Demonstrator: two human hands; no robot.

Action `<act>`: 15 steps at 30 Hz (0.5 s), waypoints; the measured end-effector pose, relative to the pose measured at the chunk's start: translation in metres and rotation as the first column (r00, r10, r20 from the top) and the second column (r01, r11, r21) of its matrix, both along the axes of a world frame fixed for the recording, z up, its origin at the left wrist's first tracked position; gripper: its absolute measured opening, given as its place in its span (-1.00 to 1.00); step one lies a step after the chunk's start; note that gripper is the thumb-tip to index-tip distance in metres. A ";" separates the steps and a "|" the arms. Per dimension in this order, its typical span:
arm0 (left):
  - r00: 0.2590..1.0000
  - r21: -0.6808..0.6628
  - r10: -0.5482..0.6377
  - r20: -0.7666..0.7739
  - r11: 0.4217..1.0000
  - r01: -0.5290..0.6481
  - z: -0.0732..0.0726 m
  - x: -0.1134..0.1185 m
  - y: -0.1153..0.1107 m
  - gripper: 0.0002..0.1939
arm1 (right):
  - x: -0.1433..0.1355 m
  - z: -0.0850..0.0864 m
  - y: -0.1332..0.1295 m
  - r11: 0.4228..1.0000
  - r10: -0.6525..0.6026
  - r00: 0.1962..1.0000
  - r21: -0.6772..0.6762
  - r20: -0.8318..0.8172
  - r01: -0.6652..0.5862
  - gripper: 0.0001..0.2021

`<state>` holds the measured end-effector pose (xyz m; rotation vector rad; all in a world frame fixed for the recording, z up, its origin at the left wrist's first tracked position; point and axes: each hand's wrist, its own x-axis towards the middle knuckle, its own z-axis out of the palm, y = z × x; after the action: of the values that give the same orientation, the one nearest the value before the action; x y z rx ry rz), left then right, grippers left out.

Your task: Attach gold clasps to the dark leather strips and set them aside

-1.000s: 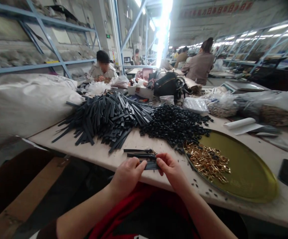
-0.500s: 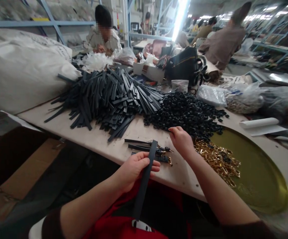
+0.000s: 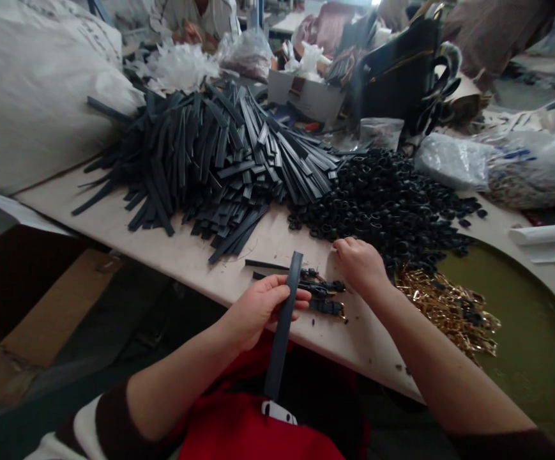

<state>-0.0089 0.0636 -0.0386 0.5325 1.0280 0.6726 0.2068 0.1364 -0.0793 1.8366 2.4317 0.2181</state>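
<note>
A flat dark strap (image 3: 283, 329) hangs down from my left hand (image 3: 268, 305), pinched between thumb and fingers near its upper end. My right hand (image 3: 361, 263) is curled above the table beside the heap of small black loops (image 3: 382, 198); its fingertips are pressed together, and whatever is in them is too small to make out. Between my hands and just behind the strap lie several assembled straps with buckles (image 3: 325, 306). A large pile of dark straps (image 3: 210, 160) spreads over the table farther back.
Gold metal buckles (image 3: 449, 310) lie on a round olive tray (image 3: 536, 345) at the right. A big white sack (image 3: 32, 96) leans at the left. Plastic bags (image 3: 454, 160) and a black bag (image 3: 396, 76) stand behind. A person's hands (image 3: 193, 33) show across the table.
The view has tilted down and come closer to the table. My right hand has drawn slightly back from the loops, while my left still holds the strap.
</note>
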 end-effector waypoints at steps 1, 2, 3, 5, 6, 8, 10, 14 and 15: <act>1.000 0.013 0.003 -0.006 1.000 -0.003 0.002 -0.001 0.000 -0.85 | -0.001 0.000 -0.001 1.000 -0.027 1.000 -0.014 -0.001 0.027 -0.79; 1.000 0.030 0.004 -0.017 1.000 -0.003 0.005 -0.001 -0.001 -0.86 | -0.002 0.001 -0.003 0.998 -0.055 0.998 -0.031 0.003 0.055 -0.78; 1.000 0.050 0.005 -0.030 0.999 -0.004 0.007 -0.002 -0.002 -0.86 | -0.002 0.001 -0.005 0.995 -0.081 0.997 -0.051 0.013 0.081 -0.78; 0.998 0.096 0.026 -0.057 0.995 -0.020 0.010 -0.003 -0.005 -0.85 | -0.002 0.003 -0.010 0.989 -0.112 0.993 -0.095 0.040 0.115 -0.79; 0.997 0.117 0.040 -0.065 0.993 -0.032 0.011 -0.003 -0.008 -0.84 | -0.002 0.004 -0.012 0.986 -0.119 0.992 -0.113 0.046 0.123 -0.79; 0.995 0.155 0.077 -0.059 0.986 -0.067 0.010 -0.003 -0.013 -0.83 | 0.001 0.005 -0.017 0.982 -0.130 0.991 -0.131 0.033 0.133 -0.79; 0.994 0.191 0.108 -0.034 0.977 -0.100 0.009 -0.004 -0.019 -0.84 | 0.006 0.006 -0.022 0.984 -0.143 0.989 -0.114 -0.040 0.138 -0.80; 0.981 0.257 0.194 0.023 0.947 -0.194 0.012 -0.009 -0.029 -0.74 | 0.012 0.013 -0.046 0.983 -0.176 0.817 -0.059 -0.549 0.173 -0.87; 0.970 0.264 0.240 0.041 0.934 -0.242 0.015 -0.011 -0.031 -0.71 | 0.009 0.016 -0.057 0.977 -0.204 0.650 -0.108 -0.732 0.185 -0.86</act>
<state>-0.0201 0.0322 -0.0241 0.6432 1.0097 1.0415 0.2162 0.0794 -0.0630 2.5196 2.5849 -0.7350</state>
